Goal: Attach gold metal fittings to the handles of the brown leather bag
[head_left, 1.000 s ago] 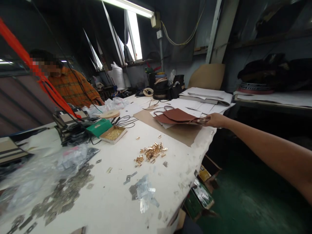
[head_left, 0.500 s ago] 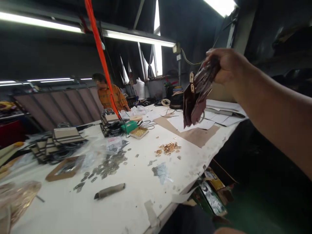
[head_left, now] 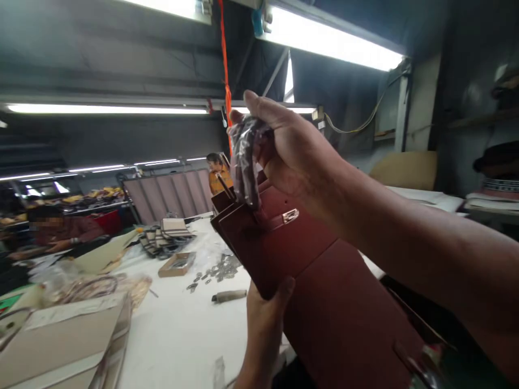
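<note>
R hand (head_left: 292, 156) pinches plastic-wrapped handle (head_left: 246, 162) atop maroon leather panel (head_left: 300, 270). L hand (head_left: 263, 319) grips panel's lower edge, thumb pressed on front. White table (head_left: 182, 335) below panel.

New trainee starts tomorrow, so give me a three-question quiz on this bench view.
1. True or false: the right hand holds the plastic-wrapped handles from above.
2. What does the left hand support? A) leather panels B) a box C) scissors
3. Fill in: the metal clasp sits on a ____ strap.

Key: 1 true; 2 A; 3 leather
</note>
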Demonstrator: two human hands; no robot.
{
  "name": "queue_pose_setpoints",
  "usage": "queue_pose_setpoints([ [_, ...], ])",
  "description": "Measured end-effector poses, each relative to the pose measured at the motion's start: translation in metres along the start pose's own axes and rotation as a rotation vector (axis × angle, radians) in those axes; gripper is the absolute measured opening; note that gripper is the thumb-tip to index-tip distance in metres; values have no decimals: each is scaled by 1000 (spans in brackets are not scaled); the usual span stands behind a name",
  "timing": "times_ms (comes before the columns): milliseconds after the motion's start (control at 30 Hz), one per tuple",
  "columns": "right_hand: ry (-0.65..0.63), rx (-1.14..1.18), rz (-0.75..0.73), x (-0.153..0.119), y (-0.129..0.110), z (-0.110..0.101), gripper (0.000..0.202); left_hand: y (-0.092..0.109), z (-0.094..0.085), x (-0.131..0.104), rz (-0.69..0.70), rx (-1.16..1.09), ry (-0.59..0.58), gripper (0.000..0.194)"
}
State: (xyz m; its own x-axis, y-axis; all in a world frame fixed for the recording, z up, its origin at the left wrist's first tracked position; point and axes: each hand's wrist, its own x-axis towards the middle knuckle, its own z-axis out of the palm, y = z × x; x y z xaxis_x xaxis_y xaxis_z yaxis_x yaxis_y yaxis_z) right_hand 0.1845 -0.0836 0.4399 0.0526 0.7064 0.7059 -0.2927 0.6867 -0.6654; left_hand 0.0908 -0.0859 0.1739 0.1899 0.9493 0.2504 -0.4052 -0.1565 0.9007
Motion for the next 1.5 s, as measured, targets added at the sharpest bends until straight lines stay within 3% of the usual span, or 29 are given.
queue_pose_setpoints([
  [67,-86,88,32,-22,6,18,12,0,-16,-11,-79,-131,113,72],
  [167,-276,48,142,-35,14,20,34,4,-50,-28,-53,-178,235,69],
  [267,-405,-177,199,-39,33,-5,68,4,-94,-40,-36,-107,307,68],
  [367,-292,-432,140,-71,79,-48,73,-13,-140,-45,-62,-32,406,62],
  [433,-171,-628,149,-124,127,-79,53,-36,-166,-44,-119,4,463,56],
  [500,-84,-803,232,-200,184,-106,44,-64,-185,-40,-181,74,500,48],
  [633,-121,-965,454,-352,284,-139,69,-105,-203,-25,-288,240,515,39],
  [733,-128,-1043,411,-405,312,-151,82,-112,-203,-13,-300,319,489,42],
  [833,-136,-1030,358,-397,306,-163,73,-118,-193,-10,-301,390,499,38],
  [967,-94,-1078,363,-349,289,-184,27,-138,-177,-19,-340,419,564,44],
  [1067,-104,-1129,415,-315,287,-207,32,-150,-178,-23,-296,574,583,57],
  [1167,33,-1218,491,-281,296,-246,32,-150,-195,-20,-243,780,559,74],
  [1267,159,-1335,582,-244,311,-299,32,-142,-217,-9,-210,1036,435,86],
  [1333,206,-1391,633,-221,323,-337,30,-137,-225,3,-104,1244,372,93],
  [1433,231,-1472,724,-195,343,-382,33,-136,-224,25,154,1414,324,89],
  [1500,207,-1519,799,-183,356,-401,35,-139,-218,40,259,1436,284,79],
])
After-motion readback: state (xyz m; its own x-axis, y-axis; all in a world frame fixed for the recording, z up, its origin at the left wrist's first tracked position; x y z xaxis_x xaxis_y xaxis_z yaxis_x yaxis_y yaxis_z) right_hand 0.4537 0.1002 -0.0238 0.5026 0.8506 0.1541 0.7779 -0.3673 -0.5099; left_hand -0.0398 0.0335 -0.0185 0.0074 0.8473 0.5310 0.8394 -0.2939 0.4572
